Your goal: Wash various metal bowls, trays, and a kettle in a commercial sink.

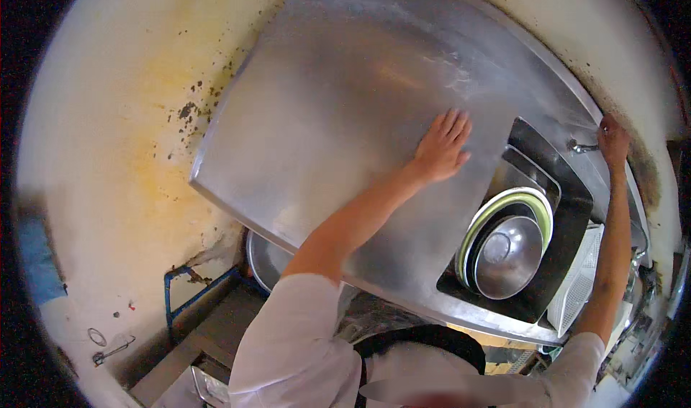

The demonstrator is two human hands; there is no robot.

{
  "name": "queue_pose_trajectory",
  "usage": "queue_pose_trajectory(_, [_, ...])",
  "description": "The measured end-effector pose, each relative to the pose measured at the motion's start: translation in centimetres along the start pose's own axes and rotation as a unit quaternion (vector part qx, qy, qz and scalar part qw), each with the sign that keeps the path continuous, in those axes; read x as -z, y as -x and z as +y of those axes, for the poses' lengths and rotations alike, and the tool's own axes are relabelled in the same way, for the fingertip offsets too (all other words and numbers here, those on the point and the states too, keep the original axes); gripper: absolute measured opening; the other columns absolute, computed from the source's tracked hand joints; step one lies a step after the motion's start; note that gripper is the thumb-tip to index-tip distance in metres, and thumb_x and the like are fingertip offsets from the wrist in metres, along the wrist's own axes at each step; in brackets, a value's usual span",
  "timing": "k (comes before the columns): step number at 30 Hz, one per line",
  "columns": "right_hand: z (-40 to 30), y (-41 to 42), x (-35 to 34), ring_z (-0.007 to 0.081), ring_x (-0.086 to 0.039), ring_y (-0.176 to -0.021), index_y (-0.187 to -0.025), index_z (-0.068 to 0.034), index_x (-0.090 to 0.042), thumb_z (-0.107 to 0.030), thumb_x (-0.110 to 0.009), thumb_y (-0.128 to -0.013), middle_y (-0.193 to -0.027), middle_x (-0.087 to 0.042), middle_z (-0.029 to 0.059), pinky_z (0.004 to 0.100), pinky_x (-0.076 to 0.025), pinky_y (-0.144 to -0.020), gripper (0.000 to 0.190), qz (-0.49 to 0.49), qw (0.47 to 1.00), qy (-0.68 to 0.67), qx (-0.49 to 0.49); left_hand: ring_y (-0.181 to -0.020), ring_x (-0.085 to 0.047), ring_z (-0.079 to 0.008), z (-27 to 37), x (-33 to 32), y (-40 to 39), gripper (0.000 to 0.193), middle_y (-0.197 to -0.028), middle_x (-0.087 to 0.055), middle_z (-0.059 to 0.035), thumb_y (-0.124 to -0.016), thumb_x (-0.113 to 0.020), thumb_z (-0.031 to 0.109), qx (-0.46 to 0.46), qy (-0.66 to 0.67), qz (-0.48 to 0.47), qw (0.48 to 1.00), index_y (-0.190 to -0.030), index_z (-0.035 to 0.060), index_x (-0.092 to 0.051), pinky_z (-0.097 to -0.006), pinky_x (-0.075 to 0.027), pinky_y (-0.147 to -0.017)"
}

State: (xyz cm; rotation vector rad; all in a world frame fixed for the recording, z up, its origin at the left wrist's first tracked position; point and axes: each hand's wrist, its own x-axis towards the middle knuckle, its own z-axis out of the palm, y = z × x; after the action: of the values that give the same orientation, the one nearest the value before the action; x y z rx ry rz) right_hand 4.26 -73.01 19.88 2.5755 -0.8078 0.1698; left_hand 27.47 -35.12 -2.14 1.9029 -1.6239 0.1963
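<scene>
My left hand (pixel 445 146) lies palm down on the stainless steel counter (pixel 334 116), left of the sink, with its fingers slightly spread and nothing in it. At the back ledge, my right hand (pixel 614 142) is curled over the base of a metal faucet (pixel 582 147). Its fingers hide the handle. The short spout points out over the sink (pixel 572 219). In the basin sit nested bowls, with a shiny metal bowl (pixel 505 262) on top and a green-and-white rim (pixel 544 213) around it. No running water can be made out.
A white perforated plastic basket (pixel 577 286) stands right of the basin. Under the counter's left front edge is a round metal pan (pixel 267 259). A blue metal frame (pixel 168 300) stands by the stained wall (pixel 124 138).
</scene>
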Motion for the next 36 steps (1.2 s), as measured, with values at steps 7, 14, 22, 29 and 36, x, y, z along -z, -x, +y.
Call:
queue_pose_trajectory(7, [-0.6, 0.4, 0.0, 0.0369, -0.062, -0.075, -0.091, -0.008, -0.060, -0.020, -0.059, -0.083, -0.082, -0.064, 0.0137, 0.0463, -0.048, -0.066, 0.015, 0.064, 0.997, -0.038, 0.005, -0.127, -0.038, -0.0420, -21.5, 17.1, 8.0, 0.061, -0.135, -0.043, -0.0257, -0.088, -0.046, 0.038, 0.343, -0.305, -0.069, 0.886, -0.131, -0.0046, -0.043, -0.0517, -0.030, -0.103])
queue_pose_trajectory(14, [-0.8, 0.3, 0.2, 0.0360, -0.063, -0.077, -0.094, -0.013, -0.062, -0.018, -0.060, -0.081, -0.082, -0.065, 0.0130, 0.0473, -0.050, -0.068, 0.014, 0.013, 1.000, 0.015, -0.017, -0.121, -0.042, -0.0370, -37.7, 11.8, -5.3, 0.057, -0.127, -0.049, -0.0181, -0.085, -0.048, 0.046, 0.230, -0.306, 0.031, 0.923, -0.127, 0.0070, -0.049, -0.0517, -0.032, -0.102])
queue_pose_trajectory(22, [-2.1, -0.2, 1.8, 0.0337, -0.062, -0.070, -0.083, -0.009, -0.060, -0.012, -0.064, -0.076, -0.074, -0.063, 0.0117, 0.0445, -0.048, -0.065, 0.008, 0.066, 0.998, -0.013, 0.011, -0.135, -0.028, -0.0396, -2.9, -5.8, -14.0, 0.066, -0.142, -0.035, -0.0244, -0.084, -0.054, 0.027, 0.126, 0.065, -0.079, 0.987, -0.140, -0.0006, -0.031, -0.0513, -0.022, -0.110])
queue_pose_trajectory(29, [-0.8, 2.4, 1.4, 0.0346, -0.061, -0.078, -0.088, -0.008, -0.059, -0.014, -0.063, -0.075, -0.081, -0.063, 0.0125, 0.0461, -0.047, -0.068, 0.015, 0.055, 0.996, -0.057, 0.043, -0.132, -0.033, -0.0398, 7.9, -5.4, -3.5, 0.057, -0.139, -0.040, -0.0204, -0.081, -0.063, 0.024, -0.028, 0.151, -0.056, 0.987, -0.131, 0.0038, -0.045, -0.0526, -0.026, -0.108])
queue_pose_trajectory(36, [0.6, 3.3, 0.7, 0.0377, -0.057, -0.096, -0.115, -0.008, -0.057, -0.020, -0.062, -0.080, -0.103, -0.061, 0.0165, 0.0491, -0.045, -0.085, 0.038, -0.030, 0.997, -0.068, 0.027, -0.105, -0.055, -0.0314, -17.0, 11.1, 12.0, 0.051, -0.127, -0.051, -0.0133, -0.087, -0.057, 0.032, 0.157, -0.316, 0.012, 0.935, -0.129, 0.0042, -0.045, -0.0476, -0.042, -0.093])
